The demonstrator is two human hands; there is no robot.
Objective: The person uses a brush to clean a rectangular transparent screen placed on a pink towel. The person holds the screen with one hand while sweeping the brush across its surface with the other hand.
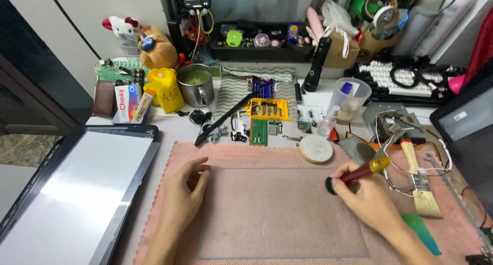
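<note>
1. Your right hand is closed around a red-handled tool. The handle runs up and to the right to a yellow end; the dark tip points down-left.
2. The tip sits at the right edge of the glass panel, touching it or just above it; you cannot tell which.
3. The panel lies flat on the pink cloth, long axis left to right, between your two hands. From the tool, nearly all of it stretches away to the left.
4. Your left hand rests palm down, fingers loosely curled and holding nothing, at the panel's left edge.
5. The right hand is the one at the tool; the left only steadies.
6. Close by: a white disc just above the tip, a brush right of your hand, a tablet far left.
</note>
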